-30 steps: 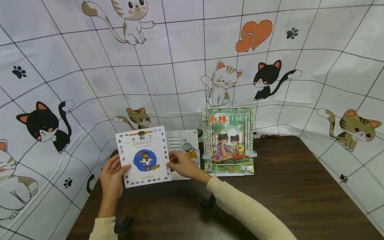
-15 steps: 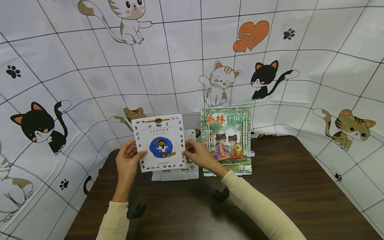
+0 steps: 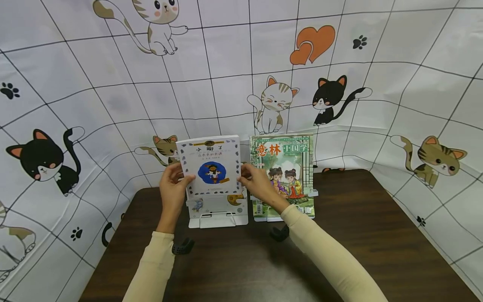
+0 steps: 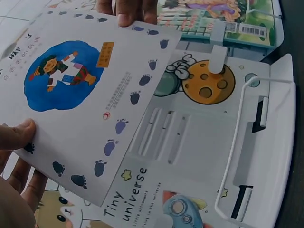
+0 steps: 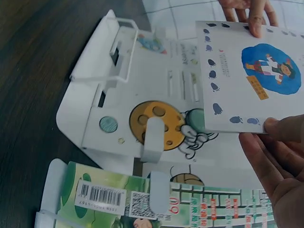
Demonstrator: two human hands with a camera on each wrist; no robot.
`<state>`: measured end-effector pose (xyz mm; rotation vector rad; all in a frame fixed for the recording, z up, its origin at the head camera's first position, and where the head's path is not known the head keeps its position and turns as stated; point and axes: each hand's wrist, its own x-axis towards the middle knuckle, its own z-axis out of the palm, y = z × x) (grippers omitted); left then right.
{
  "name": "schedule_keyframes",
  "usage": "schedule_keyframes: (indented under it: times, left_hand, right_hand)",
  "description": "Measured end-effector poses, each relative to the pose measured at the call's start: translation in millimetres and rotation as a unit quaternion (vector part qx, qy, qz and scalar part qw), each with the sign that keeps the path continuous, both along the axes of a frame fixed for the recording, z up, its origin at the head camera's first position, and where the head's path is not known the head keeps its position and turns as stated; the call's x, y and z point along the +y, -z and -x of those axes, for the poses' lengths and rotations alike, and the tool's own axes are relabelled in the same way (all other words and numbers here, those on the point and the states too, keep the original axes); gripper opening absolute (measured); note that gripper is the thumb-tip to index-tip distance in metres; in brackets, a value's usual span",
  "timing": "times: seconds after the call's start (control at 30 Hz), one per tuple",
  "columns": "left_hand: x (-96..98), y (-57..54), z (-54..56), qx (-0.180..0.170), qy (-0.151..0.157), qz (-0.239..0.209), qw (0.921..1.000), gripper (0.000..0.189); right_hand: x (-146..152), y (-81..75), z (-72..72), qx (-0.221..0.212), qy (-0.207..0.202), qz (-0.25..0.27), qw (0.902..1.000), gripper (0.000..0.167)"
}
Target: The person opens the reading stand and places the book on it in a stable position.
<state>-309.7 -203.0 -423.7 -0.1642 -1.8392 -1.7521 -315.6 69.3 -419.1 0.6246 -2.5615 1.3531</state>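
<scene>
A white picture book (image 3: 211, 167) with a blue patch and a child on its cover is held upright between both hands. My left hand (image 3: 174, 184) grips its left edge, thumb (image 4: 21, 135) on the cover and fingers behind. On the right edge my right hand (image 3: 258, 182) pinches it between thumb (image 5: 282, 128) and fingers. Behind and below the book stands a white book stand (image 3: 219, 209) printed with a yellow moon and "Tiny universe". The book overlaps its upper part in the head view; in the left wrist view the stand's wire rest (image 4: 232, 147) has nothing on it.
Right beside the stand, a green magazine (image 3: 290, 167) with two cartoon children leans on a second stand, its side clip (image 3: 313, 193) showing. Both stand on a dark wooden table (image 3: 339, 243). A white cat-print cloth (image 3: 226, 100) hangs behind.
Both hands have carried the picture book right and upward, from the left of the white stand to in front of its upper part. The book has straightened from its tilt.
</scene>
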Motion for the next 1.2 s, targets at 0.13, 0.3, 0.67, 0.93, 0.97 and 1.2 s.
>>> schedule_keyframes:
  times: [0.13,0.3,0.67,0.93,0.97,1.2]
  left_hand:
    - [2.3,6.3,8.1,-0.012,-0.005,-0.001,0.9999,0.046]
    - [1.0,19.8,11.0,-0.038,-0.014,0.017,0.999,0.044]
    - [-3.1,42.4,11.8,-0.06,-0.021,0.015,0.9979,0.045]
    - [-5.0,51.0,13.3,-0.074,-0.02,0.029,0.9966,0.045]
    - [-5.6,52.0,13.6,-0.075,-0.019,0.032,0.9965,0.045]
    - [-11.4,58.4,14.0,-0.089,-0.039,0.084,0.9917,0.038]
  right_hand:
    - [-1,5.1,4.8,0.001,0.017,-0.009,0.9998,0.013]
    - [-3,16.7,8.8,0.034,0.03,-0.037,0.9983,0.014]
    - [-12,34.2,7.5,0.058,0.055,-0.056,0.9953,0.014]
    - [-15,42.5,4.5,0.059,0.054,-0.049,0.9956,0.017]
    - [-15,43.3,4.2,0.057,0.055,-0.05,0.9956,0.017]
    - [-17,48.8,1.8,0.046,0.066,-0.075,0.994,0.017]
